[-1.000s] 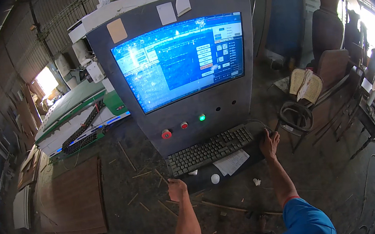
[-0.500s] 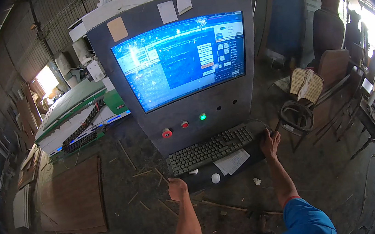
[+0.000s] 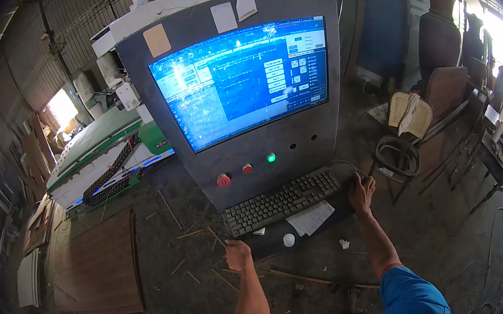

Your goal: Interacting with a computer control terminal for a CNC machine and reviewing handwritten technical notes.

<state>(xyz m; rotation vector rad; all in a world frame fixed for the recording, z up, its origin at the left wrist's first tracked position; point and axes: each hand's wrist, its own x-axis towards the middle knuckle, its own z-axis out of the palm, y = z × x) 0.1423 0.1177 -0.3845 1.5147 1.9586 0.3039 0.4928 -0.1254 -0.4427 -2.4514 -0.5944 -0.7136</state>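
There are two hands: one left hand [image 3: 238, 254] and one right hand [image 3: 362, 193]. On the surface [image 3: 341, 207] near them I count one keyboard [image 3: 283, 202] and one white round piece [image 3: 289, 239]. Beyond is one screen [image 3: 243, 83]. Below it are three buttons, namely two red buttons [image 3: 223, 179] and one green button [image 3: 271, 157]; to their right are two dark round spots [image 3: 292, 147]. Above the screen are three flat rectangles, one tan rectangle [image 3: 157, 40] and two white rectangles [image 3: 224, 18]. Far left is one green-and-white machine [image 3: 97, 137].

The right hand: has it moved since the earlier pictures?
No: judged against the keyboard, the right hand stays beyond its right end, with no visible shift.
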